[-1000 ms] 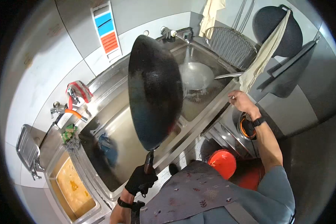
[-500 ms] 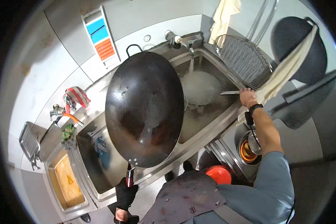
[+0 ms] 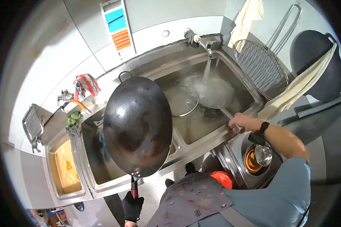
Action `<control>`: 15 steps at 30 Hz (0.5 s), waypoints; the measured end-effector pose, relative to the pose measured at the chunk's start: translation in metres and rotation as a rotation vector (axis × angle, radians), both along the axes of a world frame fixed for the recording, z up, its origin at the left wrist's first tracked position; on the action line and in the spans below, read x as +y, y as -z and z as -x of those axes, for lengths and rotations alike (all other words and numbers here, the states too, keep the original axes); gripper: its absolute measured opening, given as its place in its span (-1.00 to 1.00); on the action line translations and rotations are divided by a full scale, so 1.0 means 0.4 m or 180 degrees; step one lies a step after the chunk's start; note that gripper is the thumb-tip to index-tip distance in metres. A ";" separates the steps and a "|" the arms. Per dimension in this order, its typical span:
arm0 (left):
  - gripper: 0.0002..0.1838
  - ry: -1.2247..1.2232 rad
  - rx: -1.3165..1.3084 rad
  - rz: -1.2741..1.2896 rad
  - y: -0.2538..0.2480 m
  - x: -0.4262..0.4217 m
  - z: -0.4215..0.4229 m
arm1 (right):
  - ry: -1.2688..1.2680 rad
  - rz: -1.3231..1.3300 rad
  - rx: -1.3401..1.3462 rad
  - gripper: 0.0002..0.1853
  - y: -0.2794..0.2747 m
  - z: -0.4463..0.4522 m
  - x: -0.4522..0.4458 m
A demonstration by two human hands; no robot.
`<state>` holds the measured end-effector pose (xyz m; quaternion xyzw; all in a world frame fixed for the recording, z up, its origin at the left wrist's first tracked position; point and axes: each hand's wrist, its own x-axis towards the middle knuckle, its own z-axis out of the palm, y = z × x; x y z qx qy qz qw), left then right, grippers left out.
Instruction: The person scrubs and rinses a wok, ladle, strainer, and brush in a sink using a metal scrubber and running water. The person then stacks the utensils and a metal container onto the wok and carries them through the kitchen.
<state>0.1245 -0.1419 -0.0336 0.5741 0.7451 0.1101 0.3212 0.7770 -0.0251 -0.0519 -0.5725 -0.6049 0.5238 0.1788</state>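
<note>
My left hand (image 3: 133, 206), in a black glove, grips the dark red handle of a large dark wok (image 3: 138, 121). The wok is held over the left basin (image 3: 88, 151) and the divider, hiding much of both. My bare right hand (image 3: 243, 124) is closed around the handle of a round metal utensil (image 3: 226, 112). Its wide, pale head lies in the cloudy water of the right basin, too blurred to tell its kind. Water runs onto it from the tap (image 3: 208, 47). A metal ring (image 3: 189, 112) shows beside it in the water.
A wire basket strainer (image 3: 259, 70), a pale cloth (image 3: 299, 85) and a dark round pan (image 3: 318, 62) are at the right wall. Below my right arm stand a small metal bowl (image 3: 263, 155) and a red container (image 3: 221, 179). A scouring pad (image 3: 74, 130) sits beside the left basin.
My right hand has drawn back toward me, turning the utensil's handle toward my body. The wok sits lower and slightly left in view. The metal ring now shows more clearly.
</note>
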 end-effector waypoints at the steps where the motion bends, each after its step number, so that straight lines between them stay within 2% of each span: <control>1: -0.67 -0.0067 -0.0056 0.0058 0.018 -0.010 0.019 | -0.0089 -0.0231 0.0041 -0.88 0.007 0.027 -0.016; 2: -0.67 -0.0006 -0.0102 0.0042 0.015 -0.015 0.029 | -0.0175 -0.0464 0.0078 -0.89 0.006 0.061 -0.031; 4: -0.67 0.0046 -0.0119 -0.0040 0.006 -0.020 0.036 | 0.2276 0.1353 0.0985 -0.92 -0.054 0.161 -0.063; 9: -0.68 0.0294 -0.0159 -0.0401 0.027 -0.032 0.092 | 0.2314 0.0906 0.1034 -0.90 -0.048 0.279 -0.131; 11: -0.68 0.0035 -0.0535 0.0212 0.055 -0.037 0.119 | 0.2442 0.0764 0.1067 -0.87 -0.034 0.337 -0.155; 13: -0.68 0.0140 -0.0379 0.0123 0.095 -0.053 0.144 | 0.2471 0.0623 0.1190 -0.85 -0.028 0.381 -0.174; 15: -0.66 0.0506 -0.0133 -0.0218 0.097 -0.060 0.154 | 0.2368 0.0442 0.0725 -0.83 -0.037 0.410 -0.183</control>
